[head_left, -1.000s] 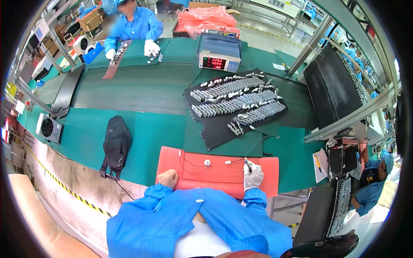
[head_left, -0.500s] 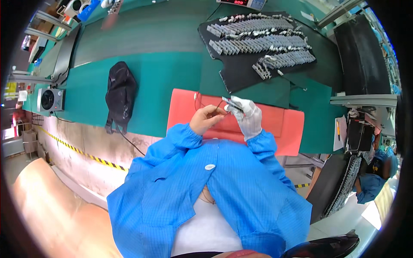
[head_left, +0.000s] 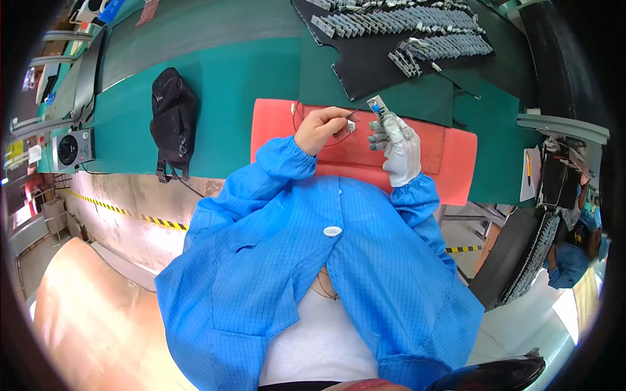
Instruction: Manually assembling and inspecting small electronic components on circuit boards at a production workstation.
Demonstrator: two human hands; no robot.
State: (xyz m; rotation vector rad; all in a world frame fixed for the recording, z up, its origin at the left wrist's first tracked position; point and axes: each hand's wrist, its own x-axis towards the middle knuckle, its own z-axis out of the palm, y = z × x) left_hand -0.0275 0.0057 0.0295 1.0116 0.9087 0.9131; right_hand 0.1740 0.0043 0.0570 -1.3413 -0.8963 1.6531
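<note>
both hands are up together now, over the red mat [head_left: 450,146] on the green desk [head_left: 261,72]. a second ago they were low and apart at the near edge of that mat, and half a second ago they had just met; now they sit close, almost touching. the left hand [head_left: 321,128] is bare and pinched shut on a thin dark wire [head_left: 306,111] that loops back over the mat, with a small white bit on it just by the fingers. the right hand [head_left: 396,144] wears a white glove and grips a small flat grey part [head_left: 378,106] with a blue spot, held up at a tilt. the wire end points at that part, so it looks like the wire is being put into the part, though the join is too small to see. the head has tipped down too: the far worker and the red number box seen before are gone from view, and more of the blue coat [head_left: 313,260] fills the picture. past the mat lies a black tray [head_left: 365,72] with rows of grey parts [head_left: 417,26] just like the one held. a black bag [head_left: 171,114] lies on the desk to the left, well apart from the hands.
</note>
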